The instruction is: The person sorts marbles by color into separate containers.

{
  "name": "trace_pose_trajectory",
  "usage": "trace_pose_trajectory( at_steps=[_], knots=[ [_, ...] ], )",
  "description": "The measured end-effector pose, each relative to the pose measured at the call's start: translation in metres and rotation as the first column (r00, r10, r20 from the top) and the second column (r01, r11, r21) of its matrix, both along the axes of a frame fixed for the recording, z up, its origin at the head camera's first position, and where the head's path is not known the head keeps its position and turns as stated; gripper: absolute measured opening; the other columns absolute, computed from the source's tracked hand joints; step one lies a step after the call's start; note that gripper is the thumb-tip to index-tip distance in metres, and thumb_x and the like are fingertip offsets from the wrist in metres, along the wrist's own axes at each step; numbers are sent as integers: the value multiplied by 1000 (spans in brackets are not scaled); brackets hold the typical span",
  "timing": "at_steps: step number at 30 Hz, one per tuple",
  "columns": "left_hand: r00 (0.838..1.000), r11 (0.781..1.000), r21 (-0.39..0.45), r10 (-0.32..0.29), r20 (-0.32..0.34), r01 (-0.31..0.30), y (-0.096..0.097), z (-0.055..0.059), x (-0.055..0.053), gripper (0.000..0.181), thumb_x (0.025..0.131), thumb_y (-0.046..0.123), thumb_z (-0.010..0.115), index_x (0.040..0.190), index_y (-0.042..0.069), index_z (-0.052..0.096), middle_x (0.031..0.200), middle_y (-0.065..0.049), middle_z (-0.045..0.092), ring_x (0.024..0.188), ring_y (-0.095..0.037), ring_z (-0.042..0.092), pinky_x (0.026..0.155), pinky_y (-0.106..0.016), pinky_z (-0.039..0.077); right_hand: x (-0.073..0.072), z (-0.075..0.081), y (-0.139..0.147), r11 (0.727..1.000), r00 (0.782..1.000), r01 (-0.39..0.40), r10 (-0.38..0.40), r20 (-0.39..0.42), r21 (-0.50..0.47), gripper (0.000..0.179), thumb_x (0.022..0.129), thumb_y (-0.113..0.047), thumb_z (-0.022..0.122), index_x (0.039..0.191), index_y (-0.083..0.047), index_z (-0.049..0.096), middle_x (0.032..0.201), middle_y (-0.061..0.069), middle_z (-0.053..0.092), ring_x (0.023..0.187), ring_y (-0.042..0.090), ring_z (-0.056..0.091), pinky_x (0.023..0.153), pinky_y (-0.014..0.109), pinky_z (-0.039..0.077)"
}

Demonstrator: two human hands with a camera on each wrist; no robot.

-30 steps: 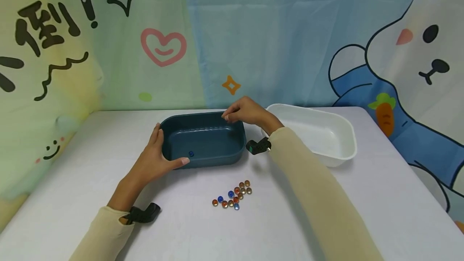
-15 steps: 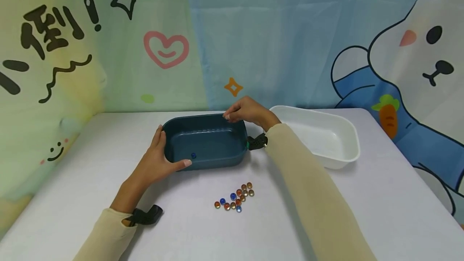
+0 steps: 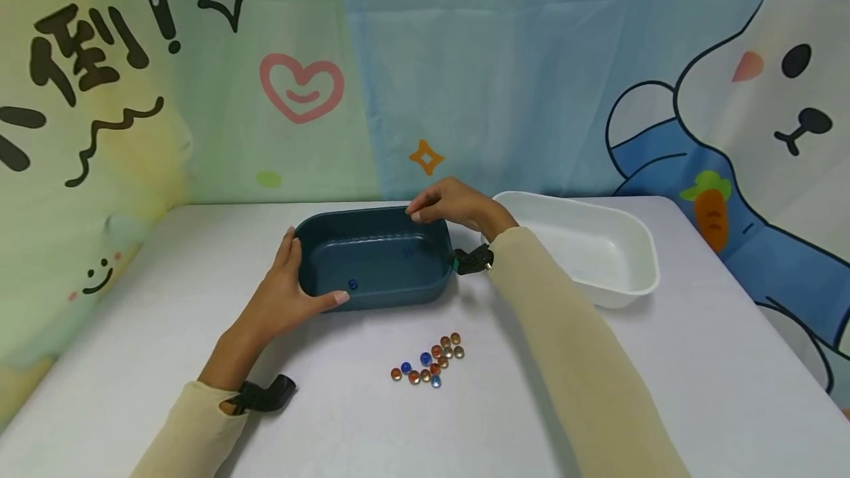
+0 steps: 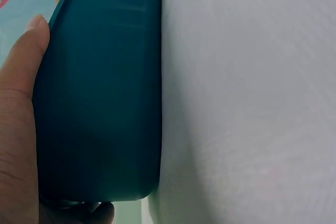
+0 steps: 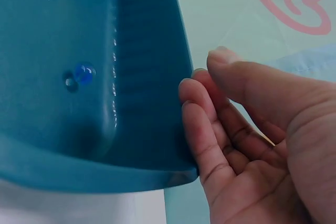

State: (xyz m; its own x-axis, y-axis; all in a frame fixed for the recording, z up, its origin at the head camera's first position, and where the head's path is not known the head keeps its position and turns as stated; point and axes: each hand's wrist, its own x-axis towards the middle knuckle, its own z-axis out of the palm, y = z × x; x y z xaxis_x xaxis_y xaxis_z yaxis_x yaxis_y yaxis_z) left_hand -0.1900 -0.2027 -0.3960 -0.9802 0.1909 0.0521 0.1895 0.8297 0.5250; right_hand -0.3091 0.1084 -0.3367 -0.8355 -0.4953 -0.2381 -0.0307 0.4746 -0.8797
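My left hand (image 3: 285, 286) holds the near left corner of a dark teal basin (image 3: 375, 297), thumb along the front rim, fingers against the left side. My right hand (image 3: 451, 205) is at the far right corner, fingertips right at the rim. In the right wrist view its thumb (image 5: 231, 59) stands apart from the bent fingers (image 5: 202, 135), nothing between them. A blue marble (image 3: 353, 284) lies near the basin's front wall, and a fainter blue spot (image 3: 408, 251) shows farther right. The right wrist view shows a bright blue marble (image 5: 84, 73) over the basin floor.
Several orange, amber and blue marbles (image 3: 426, 358) lie clustered on the white tabletop (image 3: 332, 411) in front of the basin. A white basin (image 3: 637, 271) stands to the right, behind the right forearm. A printed cloth (image 3: 531, 80) hangs behind the table.
A second blue spot has appeared inside the teal basin below the right hand. Both hands stay in place; the whole view shifts slightly.
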Motion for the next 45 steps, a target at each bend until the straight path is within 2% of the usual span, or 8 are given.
trace_pose_trajectory(
  at_steps=[4,15,26,37,45],
  knots=[
    [1000,1000,1,0,-1,0,0,0,0,128,73,70,70,153,-5,4,161,-6,-12,143,-42,14,106,-62,26,0,-1,1,1000,1000,5,-5,-10,6,25,95,-13,65,118,-6,69,125,5,63,118,21,55,103,38,40],
    [1000,1000,-12,4,-12,-4,0,0,0,128,73,71,69,152,-7,5,162,-11,-9,143,-43,15,106,-62,26,4,-3,-1,1000,999,-3,2,-47,-21,29,94,-11,67,121,-1,67,125,7,62,123,22,50,104,40,38],
    [1000,1000,-8,7,-9,-7,-1,2,2,128,73,70,70,152,-7,6,162,-11,-8,143,-43,15,106,-62,26,10,-7,-4,999,993,-35,35,-117,6,32,95,-14,64,125,-1,64,127,10,61,120,22,53,102,39,41],
    [1000,1000,-16,3,-18,-4,1,0,-1,128,72,71,69,152,-6,6,162,-10,-9,143,-43,16,106,-61,27,13,-11,-2,1000,985,-13,9,-175,-23,30,96,-14,63,124,-3,65,122,7,64,116,22,55,98,40,44],
    [1000,1000,-16,7,-19,-7,0,1,-1,128,73,71,69,152,-7,7,162,-10,-8,143,-43,16,106,-62,27,21,-8,-1,995,989,-20,5,-147,-98,32,96,-13,63,125,0,64,120,10,64,105,22,63,94,41,48]
  ],
)
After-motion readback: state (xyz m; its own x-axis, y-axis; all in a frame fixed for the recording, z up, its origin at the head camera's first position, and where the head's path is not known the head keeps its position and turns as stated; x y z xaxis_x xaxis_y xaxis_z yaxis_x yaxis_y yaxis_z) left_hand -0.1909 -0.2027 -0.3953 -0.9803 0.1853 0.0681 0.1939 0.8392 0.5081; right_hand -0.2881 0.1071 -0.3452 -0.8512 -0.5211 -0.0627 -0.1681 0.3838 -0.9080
